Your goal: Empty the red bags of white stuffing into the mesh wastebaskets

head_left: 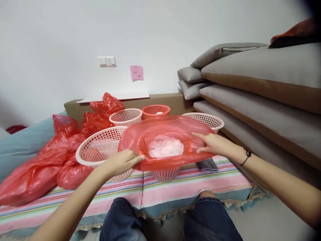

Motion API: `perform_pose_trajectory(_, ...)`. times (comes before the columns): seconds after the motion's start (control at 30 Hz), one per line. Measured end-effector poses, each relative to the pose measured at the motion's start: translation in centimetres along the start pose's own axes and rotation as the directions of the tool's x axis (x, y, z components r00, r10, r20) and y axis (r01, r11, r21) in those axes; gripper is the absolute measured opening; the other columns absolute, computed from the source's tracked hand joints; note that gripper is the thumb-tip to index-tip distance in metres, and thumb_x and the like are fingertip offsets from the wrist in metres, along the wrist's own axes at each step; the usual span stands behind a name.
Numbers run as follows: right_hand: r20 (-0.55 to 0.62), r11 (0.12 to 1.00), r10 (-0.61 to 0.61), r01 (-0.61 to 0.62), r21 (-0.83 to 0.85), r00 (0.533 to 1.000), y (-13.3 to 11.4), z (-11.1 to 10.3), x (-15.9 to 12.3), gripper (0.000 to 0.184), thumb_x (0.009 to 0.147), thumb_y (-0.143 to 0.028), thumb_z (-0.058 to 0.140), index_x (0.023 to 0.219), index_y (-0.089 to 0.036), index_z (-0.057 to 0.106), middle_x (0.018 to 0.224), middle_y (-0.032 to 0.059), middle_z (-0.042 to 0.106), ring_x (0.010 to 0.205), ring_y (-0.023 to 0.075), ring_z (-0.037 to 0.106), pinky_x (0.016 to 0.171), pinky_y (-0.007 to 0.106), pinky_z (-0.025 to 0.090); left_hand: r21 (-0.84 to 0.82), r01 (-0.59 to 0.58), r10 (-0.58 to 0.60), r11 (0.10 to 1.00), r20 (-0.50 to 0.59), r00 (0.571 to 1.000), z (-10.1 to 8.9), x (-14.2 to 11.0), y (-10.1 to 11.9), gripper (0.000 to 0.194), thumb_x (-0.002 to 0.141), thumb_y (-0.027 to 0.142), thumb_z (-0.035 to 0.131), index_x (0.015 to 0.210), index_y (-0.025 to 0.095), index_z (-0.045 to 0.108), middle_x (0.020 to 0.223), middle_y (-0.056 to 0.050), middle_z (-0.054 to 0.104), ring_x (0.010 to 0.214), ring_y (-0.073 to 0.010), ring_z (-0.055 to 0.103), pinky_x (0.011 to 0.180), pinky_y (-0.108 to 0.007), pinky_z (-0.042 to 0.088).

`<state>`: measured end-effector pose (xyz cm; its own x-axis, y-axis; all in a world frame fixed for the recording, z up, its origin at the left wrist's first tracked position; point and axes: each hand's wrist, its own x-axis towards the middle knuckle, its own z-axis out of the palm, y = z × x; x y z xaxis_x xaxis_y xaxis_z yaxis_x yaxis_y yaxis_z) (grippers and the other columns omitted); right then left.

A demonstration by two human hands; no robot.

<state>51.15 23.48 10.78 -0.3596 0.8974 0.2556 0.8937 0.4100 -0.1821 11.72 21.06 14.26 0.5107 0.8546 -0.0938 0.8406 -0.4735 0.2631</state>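
A red plastic bag (160, 164) spreads wide over the top of a small pink mesh basket (166, 175), whose lower part shows beneath it. White crumpled material (166, 147) lies inside the bag's sunken middle. My left hand (124, 161) is closed at the near left edge of the bag, thumb on top, other fingers partly hidden. On the right side, my right hand (212, 144) touches the bag with its index finger and thumb stretched apart. A large pale pink basket (86, 157) stands just left of the bag, partly covered by my left hand.
Several full red bags (45, 164) lie at the left. Behind stand a pale pink basket (125, 115), a red basket (155, 109) and another pale basket (204, 117). Grey cushions (260, 73) are stacked at the right. A dark grey cloth (207, 165) lies on the striped cover (200, 184).
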Motion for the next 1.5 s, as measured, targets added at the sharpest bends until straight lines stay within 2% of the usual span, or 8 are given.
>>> perform_pose_trajectory(0.23, 0.05, 0.896, 0.021, -0.041, 0.442, 0.999, 1.0, 6.1, -3.1, 0.073, 0.061, -0.029, 0.078, 0.131, -0.026, 0.058, 0.127, 0.0108, 0.064, 0.116, 0.0364, 0.06, 0.097, 0.051, 0.049, -0.407, 0.164, -0.287, 0.898, -0.26, 0.922, 8.5, 0.1, -3.0, 0.027, 0.066, 0.05, 0.073, 0.075, 0.024, 0.07, 0.083, -0.009, 0.072, 0.095, -0.0337, 0.066, 0.093, -0.043, 0.047)
perform_pose_trajectory(0.4, 0.146, 0.317, 0.238, -0.219, 0.923, 0.96, 0.7, 8.0, 0.3, 0.053, 0.082, -0.049, 0.06, 0.128, -0.025, 0.056, 0.128, 0.0089, 0.065, 0.111, 0.0275, 0.064, 0.093, 0.044, 0.054, -0.93, -0.171, -0.448, 0.326, -0.312, 0.838, 9.8, 4.7, -1.6, 0.051, 0.072, 0.052, 0.07, 0.109, 0.018, 0.064, 0.111, -0.011, 0.07, 0.102, -0.0252, 0.067, 0.092, -0.037, 0.052)
perform_pose_trajectory(0.47, 0.13, 0.246, 0.326, -0.217, 0.945, 0.936, 0.0, 8.2, 1.6, 0.047, 0.079, -0.046, 0.063, 0.119, -0.022, 0.062, 0.12, 0.0094, 0.069, 0.107, 0.027, 0.066, 0.091, 0.041, 0.055, -0.966, -0.147, -0.581, 0.212, -0.246, 0.776, 9.6, 6.0, -1.0, 0.047, 0.07, 0.047, 0.072, 0.103, 0.014, 0.064, 0.102, -0.012, 0.072, 0.088, -0.023, 0.07, 0.078, -0.033, 0.056)
perform_pose_trajectory(0.57, 0.093, 0.333, 0.402, -0.241, 0.912, 0.911, -0.9, 8.1, 1.8, 0.033, 0.07, -0.035, 0.065, 0.1, -0.02, 0.066, 0.1, 0.0087, 0.074, 0.094, 0.0272, 0.069, 0.083, 0.038, 0.056, -0.975, -0.039, -0.667, 0.219, -0.179, 0.723, 9.1, 5.7, -0.3, 0.032, 0.066, 0.037, 0.072, 0.087, 0.013, 0.064, 0.079, -0.009, 0.072, 0.069, -0.0206, 0.069, 0.06, -0.027, 0.054)
perform_pose_trajectory(0.8, 0.231, 0.433, 0.361, -0.382, 0.817, 0.904, -1.2, 6.1, -4.1, 0.033, 0.074, -0.046, 0.065, 0.093, -0.019, 0.068, 0.069, 0.0049, 0.068, 0.06, 0.0206, 0.063, 0.058, 0.034, 0.054, -0.931, 0.109, -0.436, 0.348, -0.058, 0.898, 8.0, -0.1, 1.0, 0.038, 0.074, 0.044, 0.068, 0.1, 0.017, 0.068, 0.09, -0.009, 0.074, 0.088, -0.0262, 0.07, 0.071, -0.034, 0.058)
perform_pose_trajectory(0.93, 0.259, 0.506, 0.188, -0.319, 0.801, 0.947, -0.7, 3.3, -7.1, 0.047, 0.075, -0.048, 0.07, 0.116, -0.026, 0.065, 0.099, 0.0073, 0.072, 0.09, 0.0271, 0.068, 0.075, 0.04, 0.058, -0.853, 0.033, -0.264, 0.52, -0.124, 0.957, 7.3, -2.2, 0.7, 0.055, 0.06, 0.042, 0.081, 0.108, 0.019, 0.069, 0.114, -0.011, 0.071, 0.109, -0.0306, 0.065, 0.092, -0.04, 0.053)
perform_pose_trajectory(1.13, 0.122, 0.556, 0.299, -0.276, 0.784, 0.946, 0.6, 3.4, -8.1, 0.05, 0.075, -0.052, 0.068, 0.118, -0.026, 0.064, 0.113, 0.0087, 0.07, 0.101, 0.0294, 0.065, 0.088, 0.046, 0.056, -0.647, 0.02, -0.323, 0.762, -0.353, 0.878, 8.1, -2.5, -1.4, 0.038, 0.076, 0.056, 0.062, 0.093, 0.023, 0.072, 0.107, -0.01, 0.073, 0.112, -0.0328, 0.062, 0.105, -0.046, 0.043)
perform_pose_trajectory(1.5, 0.059, 0.436, 0.492, -0.305, 0.847, 0.869, 0.7, 9.1, -4.3, 0.052, 0.08, -0.064, 0.054, 0.112, -0.025, 0.067, 0.066, 0.0027, 0.066, 0.049, 0.0196, 0.056, 0.044, 0.033, 0.045, -0.786, 0.012, -0.466, 0.618, -0.355, 0.81, 10.0, 3.5, -2.8, 0.051, 0.086, 0.058, 0.049, 0.112, 0.017, 0.065, 0.123, -0.01, 0.066, 0.121, -0.0273, 0.056, 0.109, -0.04, 0.038)
